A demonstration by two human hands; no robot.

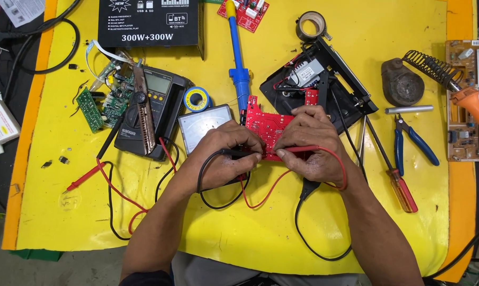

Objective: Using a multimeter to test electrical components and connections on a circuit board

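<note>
At frame centre, the left hand pinches a slim black probe and the right hand pinches a slim red probe, tips meeting on the red rectangular circuit board. Best keep both tips steady, wrists braced on the yellow mat.

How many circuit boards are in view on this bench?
5, perhaps more hidden: a red circuit board under the left hand and right hand; a small red board at top; green boards left; tan boards at right edge.
</note>
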